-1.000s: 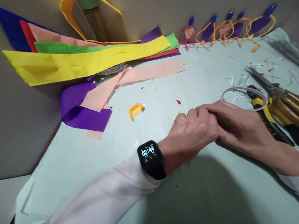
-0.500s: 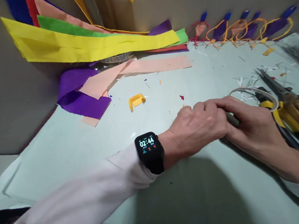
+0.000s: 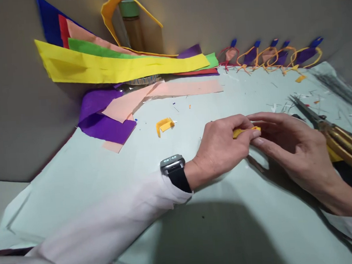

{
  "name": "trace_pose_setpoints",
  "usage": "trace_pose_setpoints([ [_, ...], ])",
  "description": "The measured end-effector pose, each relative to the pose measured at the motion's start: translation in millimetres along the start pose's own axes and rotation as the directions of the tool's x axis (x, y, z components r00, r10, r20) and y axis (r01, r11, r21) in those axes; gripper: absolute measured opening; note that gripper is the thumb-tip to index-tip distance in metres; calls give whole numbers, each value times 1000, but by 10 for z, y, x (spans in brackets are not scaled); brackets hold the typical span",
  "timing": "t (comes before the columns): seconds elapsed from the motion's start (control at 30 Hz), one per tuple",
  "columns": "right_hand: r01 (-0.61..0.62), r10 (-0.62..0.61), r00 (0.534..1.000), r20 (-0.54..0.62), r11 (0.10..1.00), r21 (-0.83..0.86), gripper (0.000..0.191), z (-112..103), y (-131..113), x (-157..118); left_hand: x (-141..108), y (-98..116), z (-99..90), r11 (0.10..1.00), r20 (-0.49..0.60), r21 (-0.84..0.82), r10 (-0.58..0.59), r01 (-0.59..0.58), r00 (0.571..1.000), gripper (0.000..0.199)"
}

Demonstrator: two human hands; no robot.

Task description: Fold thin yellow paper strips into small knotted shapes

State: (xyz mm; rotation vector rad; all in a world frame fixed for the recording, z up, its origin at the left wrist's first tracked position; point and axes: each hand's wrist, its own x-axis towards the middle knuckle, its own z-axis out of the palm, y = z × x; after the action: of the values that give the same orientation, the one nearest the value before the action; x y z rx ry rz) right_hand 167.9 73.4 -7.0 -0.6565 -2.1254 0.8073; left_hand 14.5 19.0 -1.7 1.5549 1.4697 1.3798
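Observation:
My left hand (image 3: 225,144), with a watch on its wrist, pinches a small yellow-orange folded piece (image 3: 242,132) between thumb and fingers over the middle right of the table. Close on its right is my right hand (image 3: 297,143), its thumb and forefinger reaching to the end of that piece. The right fingers are curved, with a gap between thumb and fingers, and whether they grip the piece is hard to tell. Beyond the right hand lie gold-handled scissors (image 3: 339,136), their blades pointing away to the left, on top of a yellow and black tool (image 3: 334,155).
Strips of yellow (image 3: 123,69), purple (image 3: 103,125) and pink material (image 3: 191,87) lie at the back left, near a green-capped bottle (image 3: 131,24). Small looped figures (image 3: 250,56) lean on the back wall. An orange scrap (image 3: 165,125) and cut bits dot the pale table (image 3: 91,178).
My left hand has turned, so the yellow-orange piece now shows between its fingers. The hands have opened apart slightly, and the pale loop by my right hand is out of sight. The view has shifted.

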Motion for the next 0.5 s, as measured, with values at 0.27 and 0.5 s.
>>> trace_pose_setpoints([
  [0.27, 169, -160, 965, -209, 985, 27, 46, 87, 20, -68, -149, -39, 18, 840, 32, 429, 352, -331, 935, 25],
  [0.5, 168, -143, 937, -320, 984, 52, 38, 86, 5, -65, -119, -34, 45, 912, -40, 286, 319, -295, 947, 23],
])
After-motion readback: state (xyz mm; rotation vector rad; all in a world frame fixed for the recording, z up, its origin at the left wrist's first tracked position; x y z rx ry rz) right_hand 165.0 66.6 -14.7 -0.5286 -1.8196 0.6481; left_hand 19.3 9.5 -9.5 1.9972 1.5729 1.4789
